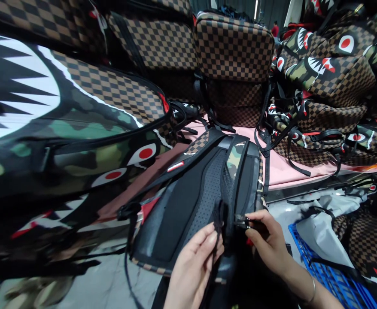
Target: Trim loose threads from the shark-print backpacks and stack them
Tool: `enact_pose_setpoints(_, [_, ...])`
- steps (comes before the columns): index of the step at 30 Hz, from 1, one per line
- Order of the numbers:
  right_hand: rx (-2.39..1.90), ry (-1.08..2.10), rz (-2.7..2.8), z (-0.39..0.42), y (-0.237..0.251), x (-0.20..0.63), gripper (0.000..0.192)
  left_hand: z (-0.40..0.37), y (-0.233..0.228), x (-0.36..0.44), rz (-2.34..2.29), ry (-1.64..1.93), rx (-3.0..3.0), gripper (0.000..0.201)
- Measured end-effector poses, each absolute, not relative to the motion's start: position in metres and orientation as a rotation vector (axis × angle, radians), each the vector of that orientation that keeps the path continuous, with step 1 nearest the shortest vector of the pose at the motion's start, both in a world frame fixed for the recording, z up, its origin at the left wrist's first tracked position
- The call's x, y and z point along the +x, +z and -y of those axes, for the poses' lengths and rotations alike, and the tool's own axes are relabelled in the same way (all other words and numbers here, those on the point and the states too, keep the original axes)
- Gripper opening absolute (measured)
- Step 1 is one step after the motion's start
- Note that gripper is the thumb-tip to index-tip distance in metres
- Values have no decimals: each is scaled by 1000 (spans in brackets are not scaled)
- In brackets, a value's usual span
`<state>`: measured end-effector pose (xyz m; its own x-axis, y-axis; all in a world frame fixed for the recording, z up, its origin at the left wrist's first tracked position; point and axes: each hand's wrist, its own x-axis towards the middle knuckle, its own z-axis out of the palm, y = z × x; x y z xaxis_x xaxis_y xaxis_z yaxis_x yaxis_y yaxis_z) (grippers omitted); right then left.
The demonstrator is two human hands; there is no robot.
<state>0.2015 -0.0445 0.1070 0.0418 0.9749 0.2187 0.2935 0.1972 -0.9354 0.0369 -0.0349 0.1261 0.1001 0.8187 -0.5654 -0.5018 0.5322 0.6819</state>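
Note:
A checkered backpack (204,193) lies back side up before me, with its padded black back panel and shoulder straps showing. My left hand (198,257) is closed on a black webbing strap (220,214) at the lower end of the bag. Just right of it, my right hand (269,240) pinches small thread snips (241,221) with a dark grip, their tips pointing left at the strap. Whether the blades touch the webbing I cannot tell. A camouflage-patterned shoulder strap (235,159) runs up the bag between the hands and its top.
Piled camouflage backpacks (111,141) with shark faces crowd the left. Checkered bags (235,51) stand behind on a pink surface (288,167), and more bags (333,77) heap at right. A blue plastic crate (330,274) sits low right, with bags over it. A distant person (275,29) is in the background.

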Motion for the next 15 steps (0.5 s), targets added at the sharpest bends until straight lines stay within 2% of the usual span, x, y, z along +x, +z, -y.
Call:
enact_pose_setpoints(4, [-1232, 741, 1640, 43, 112, 199, 19, 36, 123, 37, -1172, 1165, 527, 28])
enact_pose_setpoints(8, [-1175, 612, 1811, 37, 113, 196, 16, 38, 115, 36, -1249, 1180, 596, 34])
enact_pose_setpoints(11, [-1180, 589, 1834, 34, 114, 194, 14, 39, 107, 36, -1323, 1184, 594, 40])
enact_pose_setpoints(15, [-1207, 616, 1841, 31, 116, 193, 13, 41, 97, 35, -1379, 1233, 686, 34])
